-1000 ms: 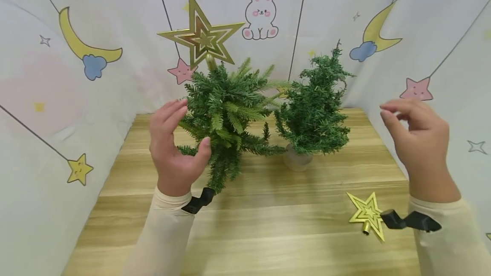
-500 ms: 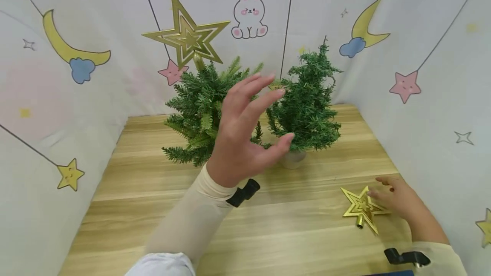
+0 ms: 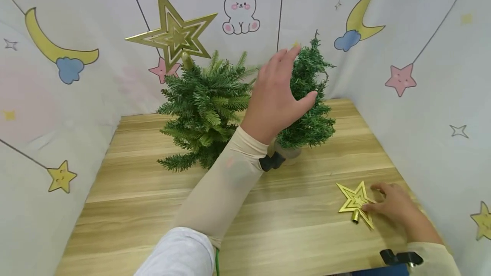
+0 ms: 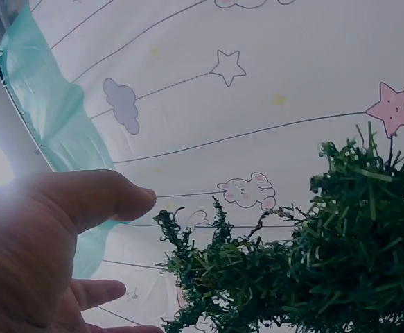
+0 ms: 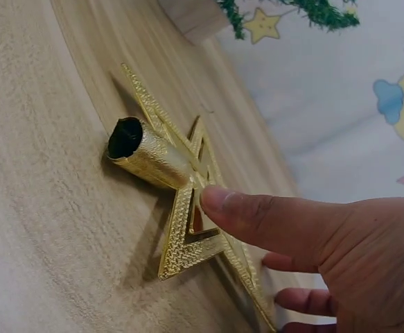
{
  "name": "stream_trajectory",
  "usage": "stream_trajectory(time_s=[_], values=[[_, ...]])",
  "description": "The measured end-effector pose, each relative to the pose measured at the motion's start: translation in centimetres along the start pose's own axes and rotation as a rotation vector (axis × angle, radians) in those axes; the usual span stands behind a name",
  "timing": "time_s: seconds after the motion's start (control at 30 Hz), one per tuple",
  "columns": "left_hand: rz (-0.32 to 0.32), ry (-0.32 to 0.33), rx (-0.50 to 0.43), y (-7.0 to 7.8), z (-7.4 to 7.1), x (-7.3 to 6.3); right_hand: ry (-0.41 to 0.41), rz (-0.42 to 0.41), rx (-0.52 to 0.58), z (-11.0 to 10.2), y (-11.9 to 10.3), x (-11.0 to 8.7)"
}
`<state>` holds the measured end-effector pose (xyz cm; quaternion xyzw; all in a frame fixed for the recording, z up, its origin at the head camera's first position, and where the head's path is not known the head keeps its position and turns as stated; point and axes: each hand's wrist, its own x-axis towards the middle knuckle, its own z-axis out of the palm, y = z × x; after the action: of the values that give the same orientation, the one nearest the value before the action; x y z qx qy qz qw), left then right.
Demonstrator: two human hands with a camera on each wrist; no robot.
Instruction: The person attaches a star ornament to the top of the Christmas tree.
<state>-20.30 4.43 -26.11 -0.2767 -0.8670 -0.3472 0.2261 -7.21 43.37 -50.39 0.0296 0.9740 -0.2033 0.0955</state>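
Two small artificial Christmas trees stand on the table. The left, fuller tree (image 3: 203,110) has a large gold star topper (image 3: 176,37) leaning left at its top. My left hand (image 3: 274,90) is raised in front of the right tree (image 3: 312,118), fingers extended and thumb spread, holding nothing; in the left wrist view that tree's green tip (image 4: 257,277) lies beyond the thumb. A smaller gold star topper (image 3: 354,201) lies flat on the table, its hollow socket (image 5: 146,156) towards me. My right hand (image 3: 395,205) touches it with the thumb, other fingers beyond its right side.
The wooden table (image 3: 291,233) carries both trees. White printed curtain (image 3: 418,139) encloses the back and sides. The right tree's pale base (image 3: 289,154) is partly hidden by my left wrist. A dark blue thing (image 3: 379,271) shows below the front edge.
My left hand has moved right, from the fuller tree to the right one. My right hand has come down from the air to the small star topper, its thumb now on it.
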Motion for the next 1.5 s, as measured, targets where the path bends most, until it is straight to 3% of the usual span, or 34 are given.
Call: stream_trajectory(time_s=[0.1,0.23,0.37,0.47,0.7,1.0,1.17,1.5], values=[[-0.056,-0.054,0.036,0.0,0.1,0.8,0.011,0.037,0.011,0.5,-0.3,-1.0],[-0.130,-0.149,0.013,-0.1,0.0,1.3,0.011,0.073,0.041,1.0,-0.7,-2.4],[-0.178,-0.241,-0.022,-0.1,-0.2,1.6,-0.002,0.104,0.083,1.2,-1.2,-3.6],[-0.193,-0.276,-0.045,0.0,-0.3,1.6,-0.015,0.132,0.112,1.3,-1.8,-4.4],[-0.195,-0.269,-0.057,0.0,-0.4,1.7,-0.022,0.161,0.123,0.9,-2.7,-4.8],[-0.182,-0.272,-0.058,-0.1,-0.1,1.5,-0.058,0.217,0.025,1.4,-4.1,-5.4],[-0.173,-0.271,-0.065,0.0,-0.1,1.6,-0.063,0.199,0.019,1.5,-4.3,-5.5],[-0.169,-0.258,-0.092,-0.2,0.0,1.4,-0.061,0.093,0.328,1.2,-3.7,-5.5]])
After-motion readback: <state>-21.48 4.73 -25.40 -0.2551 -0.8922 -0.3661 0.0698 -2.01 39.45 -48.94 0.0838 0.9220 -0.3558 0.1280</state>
